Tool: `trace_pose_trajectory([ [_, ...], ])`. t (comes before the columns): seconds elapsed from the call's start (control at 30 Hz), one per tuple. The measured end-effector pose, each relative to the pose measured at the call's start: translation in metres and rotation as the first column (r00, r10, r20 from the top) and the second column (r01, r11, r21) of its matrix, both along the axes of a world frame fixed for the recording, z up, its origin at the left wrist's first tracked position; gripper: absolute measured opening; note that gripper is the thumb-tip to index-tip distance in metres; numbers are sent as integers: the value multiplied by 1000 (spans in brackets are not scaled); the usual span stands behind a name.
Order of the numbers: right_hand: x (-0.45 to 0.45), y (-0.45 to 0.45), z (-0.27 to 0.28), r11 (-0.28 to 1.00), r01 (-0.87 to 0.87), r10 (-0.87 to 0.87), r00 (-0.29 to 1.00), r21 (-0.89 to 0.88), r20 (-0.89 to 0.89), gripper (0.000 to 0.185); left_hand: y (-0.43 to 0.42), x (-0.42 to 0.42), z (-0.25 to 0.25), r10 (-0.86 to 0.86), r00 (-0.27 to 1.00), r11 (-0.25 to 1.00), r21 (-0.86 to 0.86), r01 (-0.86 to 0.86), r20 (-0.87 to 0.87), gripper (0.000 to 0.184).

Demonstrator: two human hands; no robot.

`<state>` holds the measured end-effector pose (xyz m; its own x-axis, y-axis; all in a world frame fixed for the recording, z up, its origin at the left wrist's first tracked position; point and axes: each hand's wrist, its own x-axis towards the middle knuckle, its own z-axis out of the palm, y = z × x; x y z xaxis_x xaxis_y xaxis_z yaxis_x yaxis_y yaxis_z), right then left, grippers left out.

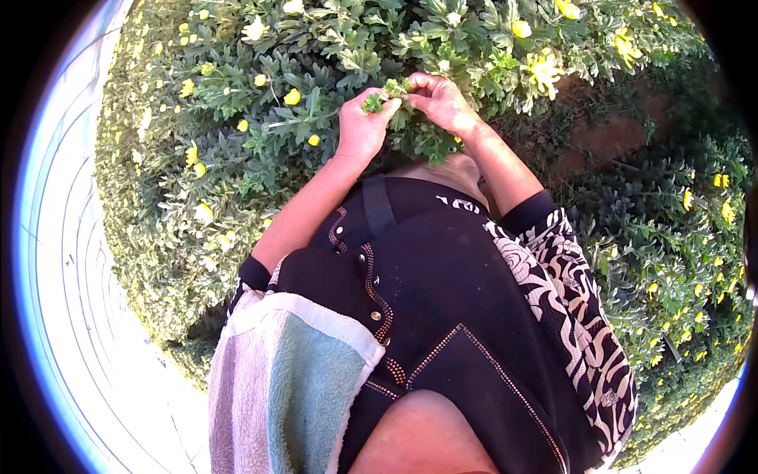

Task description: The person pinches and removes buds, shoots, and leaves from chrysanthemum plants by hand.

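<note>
Both hands meet at the top of a leafy chrysanthemum plant [430,142]. My left hand [365,126] pinches a small green shoot [375,103] between thumb and fingers. Close beside it, my right hand [442,103] has its thumb and forefinger pressed together on the green tip of a sprig [397,88]. The fingertips of the two hands nearly touch. Whether the two sprigs belong to one stem, I cannot tell. Leaves partly surround the fingers.
Dense rows of plants with yellow flowers [545,71] and buds [292,97] spread ahead and to the left. Bare brown soil [608,134] shows between rows at right. A striped towel [316,379] hangs over my left side. More flowering plants [663,261] stand at right.
</note>
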<state>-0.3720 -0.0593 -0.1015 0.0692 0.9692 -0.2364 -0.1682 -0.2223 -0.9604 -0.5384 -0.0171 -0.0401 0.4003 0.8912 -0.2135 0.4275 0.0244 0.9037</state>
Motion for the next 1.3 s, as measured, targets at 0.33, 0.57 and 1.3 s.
trace_pose_trajectory([
  [0.33, 23, 0, -24, 955, 208, -45, 804, -210, 593, 21, 1, -7, -5, 76, 988, 996, -48, -70, 138, 14],
  [0.57, 12, -25, 35, 950, -130, 31, 944, 283, 328, 30, 1, 1, -3, 285, 936, 882, -440, -170, 209, 16],
  [1.3, 28, -172, 72, 946, -145, 317, 600, -290, 735, 43, 28, -30, 20, -287, 794, 824, 284, 490, -536, 14],
])
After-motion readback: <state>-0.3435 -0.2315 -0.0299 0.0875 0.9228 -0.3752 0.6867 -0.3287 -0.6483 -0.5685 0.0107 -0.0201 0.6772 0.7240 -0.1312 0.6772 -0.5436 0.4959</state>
